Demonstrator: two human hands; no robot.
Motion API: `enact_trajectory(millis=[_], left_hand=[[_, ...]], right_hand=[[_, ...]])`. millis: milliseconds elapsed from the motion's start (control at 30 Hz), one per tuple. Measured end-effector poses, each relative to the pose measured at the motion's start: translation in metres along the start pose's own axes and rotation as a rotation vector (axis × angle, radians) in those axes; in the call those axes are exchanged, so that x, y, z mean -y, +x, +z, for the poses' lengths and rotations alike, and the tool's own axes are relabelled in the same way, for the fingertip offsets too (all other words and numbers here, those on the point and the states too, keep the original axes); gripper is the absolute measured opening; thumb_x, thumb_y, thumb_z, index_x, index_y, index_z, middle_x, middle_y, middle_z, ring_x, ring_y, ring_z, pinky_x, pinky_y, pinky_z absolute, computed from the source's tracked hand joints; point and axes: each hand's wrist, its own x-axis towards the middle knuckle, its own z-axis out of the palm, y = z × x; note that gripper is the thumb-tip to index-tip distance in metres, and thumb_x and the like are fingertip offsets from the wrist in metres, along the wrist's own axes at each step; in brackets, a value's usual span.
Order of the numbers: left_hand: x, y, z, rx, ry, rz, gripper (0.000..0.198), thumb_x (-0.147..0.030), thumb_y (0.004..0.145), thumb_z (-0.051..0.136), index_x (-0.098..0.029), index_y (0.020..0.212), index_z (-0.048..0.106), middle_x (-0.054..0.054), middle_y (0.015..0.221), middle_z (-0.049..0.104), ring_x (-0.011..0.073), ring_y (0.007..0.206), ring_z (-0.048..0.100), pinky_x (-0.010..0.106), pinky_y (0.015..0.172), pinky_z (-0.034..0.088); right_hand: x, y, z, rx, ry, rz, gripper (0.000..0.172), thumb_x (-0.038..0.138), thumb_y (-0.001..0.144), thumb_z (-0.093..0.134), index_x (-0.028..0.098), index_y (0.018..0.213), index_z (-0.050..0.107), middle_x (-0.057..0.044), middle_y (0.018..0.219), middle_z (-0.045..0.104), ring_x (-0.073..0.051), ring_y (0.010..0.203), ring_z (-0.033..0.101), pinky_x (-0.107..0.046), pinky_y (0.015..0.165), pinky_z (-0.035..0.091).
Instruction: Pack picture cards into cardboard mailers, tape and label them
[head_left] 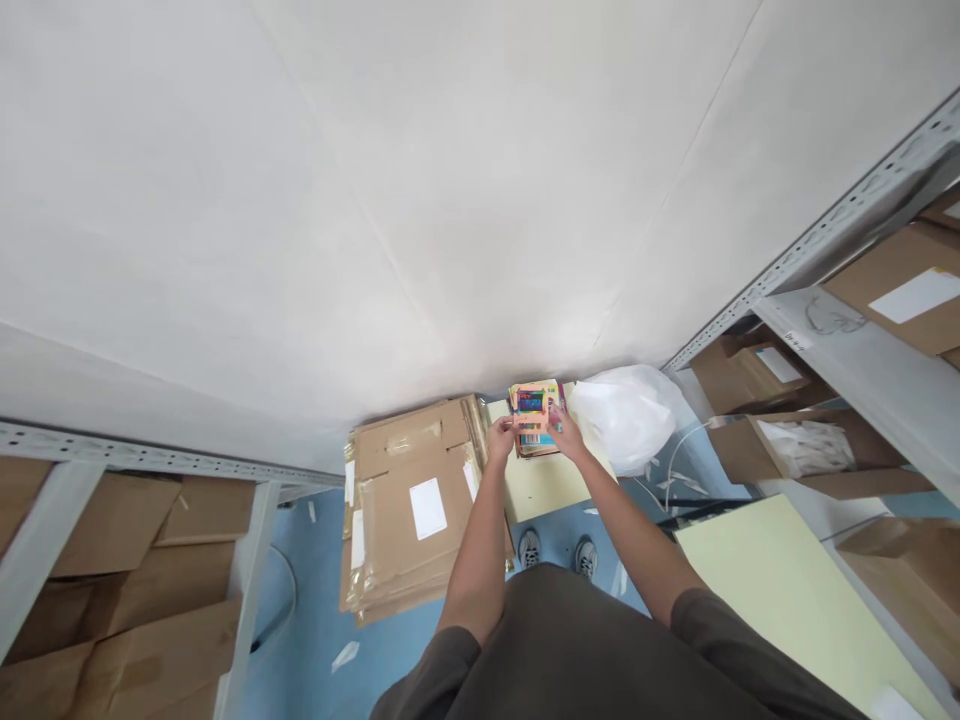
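In the head view both hands meet over a small pile of colourful printed items (541, 446) on a pale yellow board (536, 488). My left hand (502, 438) pinches the left edge of an orange printed packet (529, 412) with a dark, bright-bordered panel. On the packet's right side, the fingers of my right hand (566, 432) are closed, with some fingertips across its front. Below it, parts of the pile show in yellow, blue and purple. Whether the packet is a booklet or a flat box I cannot tell.
Flattened cardboard boxes (397, 505) are stacked on the left. A white plastic bag (634, 415) lies to the right by the wall. Shelves of cartons flank both sides, and another pale yellow surface (799, 590) extends at lower right. Paper scraps (345, 656) lie on the blue floor.
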Motion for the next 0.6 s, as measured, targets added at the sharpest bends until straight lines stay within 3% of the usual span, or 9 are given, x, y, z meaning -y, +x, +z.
enact_trajectory(millis=[100,267,433,500,600], left_hand=[[-0.012,-0.005,0.006,0.109,-0.102,0.025,0.027,-0.031,0.071,0.084,-0.016,0.091,0.073,0.003,0.078,0.075,0.0179,0.074,0.071,0.035,0.08,0.06],[-0.031,-0.029,0.041,0.291,-0.102,0.081,0.033,-0.034,0.067,0.086,-0.016,0.093,0.074,0.001,0.078,0.073,0.0149,0.071,0.066,0.032,0.077,0.058],[-0.04,-0.07,0.095,0.455,-0.025,0.147,0.044,-0.037,0.071,0.085,-0.017,0.109,0.076,0.005,0.092,0.074,0.0179,0.084,0.069,0.032,0.08,0.058],[-0.04,-0.089,0.12,0.543,0.025,0.133,0.054,-0.037,0.072,0.084,-0.018,0.121,0.075,0.006,0.098,0.075,0.0186,0.087,0.069,0.032,0.08,0.058],[-0.035,-0.126,0.164,0.675,0.079,0.116,0.059,-0.037,0.07,0.083,-0.019,0.125,0.074,0.008,0.104,0.074,0.0197,0.09,0.07,0.033,0.081,0.058]], right_hand=[[0.003,-0.008,-0.019,-0.105,0.272,0.12,0.069,0.045,0.082,0.064,0.019,0.146,0.061,-0.013,0.125,0.076,-0.03,0.109,0.072,-0.049,0.097,0.06],[0.01,-0.035,-0.068,-0.21,0.483,0.112,0.06,0.044,0.07,0.068,0.021,0.125,0.07,-0.008,0.101,0.079,-0.026,0.089,0.074,-0.044,0.085,0.062],[0.001,-0.093,-0.131,-0.295,0.584,0.133,0.057,0.042,0.068,0.072,0.024,0.123,0.07,-0.007,0.1,0.078,-0.027,0.088,0.074,-0.043,0.081,0.062],[-0.009,-0.124,-0.156,-0.358,0.606,0.146,0.056,0.041,0.069,0.074,0.024,0.122,0.071,-0.008,0.1,0.078,-0.028,0.089,0.074,-0.043,0.082,0.062],[-0.027,-0.176,-0.192,-0.458,0.614,0.155,0.055,0.045,0.071,0.075,0.024,0.122,0.071,-0.008,0.101,0.079,-0.028,0.091,0.074,-0.042,0.08,0.062]])
